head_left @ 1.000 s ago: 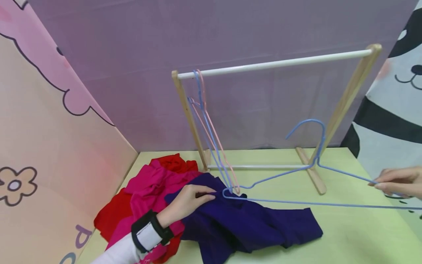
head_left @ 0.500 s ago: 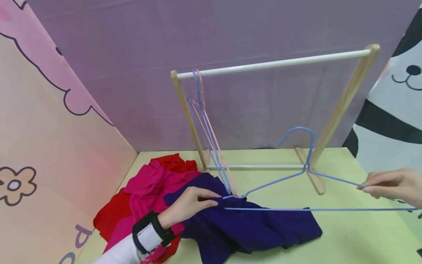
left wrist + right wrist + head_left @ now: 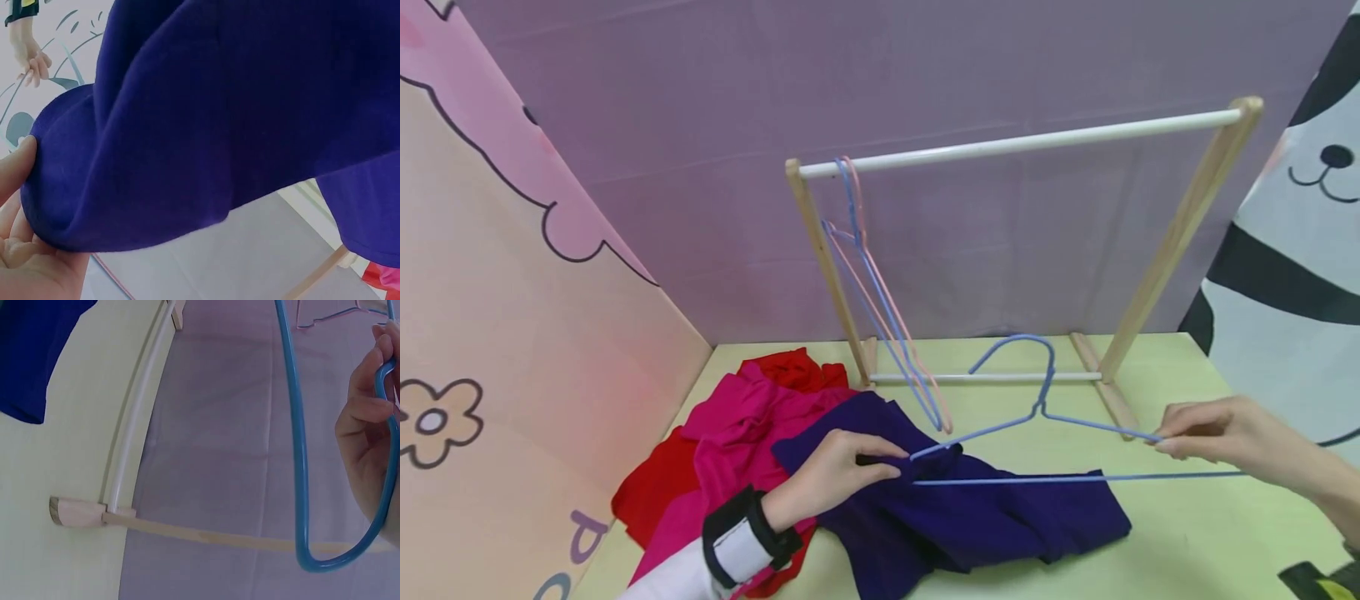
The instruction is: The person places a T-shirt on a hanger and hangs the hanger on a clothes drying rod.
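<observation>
A crumpled dark blue garment (image 3: 1000,529) lies on the table in the head view, one sleeve-like end reaching right. My left hand (image 3: 835,475) pinches its edge between thumb and fingers; close up in the left wrist view, the lifted cloth (image 3: 169,144) hangs in a loose fold from that hand (image 3: 37,265). My right hand (image 3: 1228,437) holds a light blue hanger (image 3: 1047,387) by its right shoulder, hook up. The hanger's left end is right at my left fingertips, its lower bar crossing over the garment. In the right wrist view the fingers curl round the hanger's end.
A rack with wooden posts and a white top rail (image 3: 1022,143) stands at the back. Blue and pink hangers (image 3: 887,308) hang at its left end. Pink cloth (image 3: 737,425) and red cloth (image 3: 655,479) are heaped left of the garment.
My right hand has carried the hanger leftward and down, its hook now lower, near the rack's bottom rail. The left hand keeps its pinch on the garment, almost in place.
</observation>
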`<state>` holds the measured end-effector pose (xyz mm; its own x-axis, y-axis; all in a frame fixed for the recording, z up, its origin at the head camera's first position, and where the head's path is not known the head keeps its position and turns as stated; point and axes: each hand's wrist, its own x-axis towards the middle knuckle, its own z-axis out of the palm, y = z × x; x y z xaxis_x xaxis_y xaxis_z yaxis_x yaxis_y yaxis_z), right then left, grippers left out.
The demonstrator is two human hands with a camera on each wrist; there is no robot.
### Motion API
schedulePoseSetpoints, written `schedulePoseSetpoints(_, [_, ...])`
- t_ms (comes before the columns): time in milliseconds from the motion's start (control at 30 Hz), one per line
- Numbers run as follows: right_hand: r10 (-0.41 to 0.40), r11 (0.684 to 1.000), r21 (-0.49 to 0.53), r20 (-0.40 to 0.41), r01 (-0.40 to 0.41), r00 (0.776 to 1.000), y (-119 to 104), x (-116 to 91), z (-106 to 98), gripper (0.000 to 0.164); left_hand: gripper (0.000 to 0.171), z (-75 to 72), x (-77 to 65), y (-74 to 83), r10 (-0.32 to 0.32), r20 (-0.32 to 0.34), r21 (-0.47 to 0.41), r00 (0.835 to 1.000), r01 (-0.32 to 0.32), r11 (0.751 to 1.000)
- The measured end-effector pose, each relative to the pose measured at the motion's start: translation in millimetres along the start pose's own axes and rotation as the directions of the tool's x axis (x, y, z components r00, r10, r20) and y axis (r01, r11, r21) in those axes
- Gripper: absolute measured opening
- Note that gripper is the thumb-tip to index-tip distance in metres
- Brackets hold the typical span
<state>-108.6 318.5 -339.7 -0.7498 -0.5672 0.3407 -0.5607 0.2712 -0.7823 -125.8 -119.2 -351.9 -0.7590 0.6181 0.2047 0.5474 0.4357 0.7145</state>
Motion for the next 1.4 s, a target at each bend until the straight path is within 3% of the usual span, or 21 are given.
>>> schedulePoseSetpoints(300, [-0.120, 0.984, 0.136, 0.056, 0.111, 0.991, 2, 15, 19, 0.038, 0.019, -0.4, 0.3, 0.0, 0.019, -0.054, -0.001, 0.998, -0.019, 1.000])
schedulePoseSetpoints(633, [-0.135, 0.984, 0.116, 0.022, 0.132, 0.991, 5, 32, 48, 0.038, 0.019, -1.1, 3.8, 2.6, 0.030, -0.058, 0.005, 0.998, -0.029, 1.000])
schedulePoseSetpoints(800, [-0.131, 0.988, 0.076, -0.013, 0.132, 0.991, 5, 38, 68, 0.034, 0.018, 0.5, 3.2, 0.3, 0.025, -0.059, 0.011, 0.998, -0.025, 1.000])
schedulePoseSetpoints(1167, [-0.087, 0.993, 0.071, -0.096, 0.094, 0.992, 10, 44, 110, 0.026, 0.020, 3.8, 6.6, 4.6, 0.095, -0.062, 0.009, 0.994, -0.095, 0.995])
schedulePoseSetpoints(1400, [-0.055, 0.998, 0.021, -0.202, 0.060, 0.978, 2, 45, 133, 0.023, 0.019, 1.2, 6.2, 10.5, 0.142, -0.113, 0.026, 0.983, -0.140, 0.990])
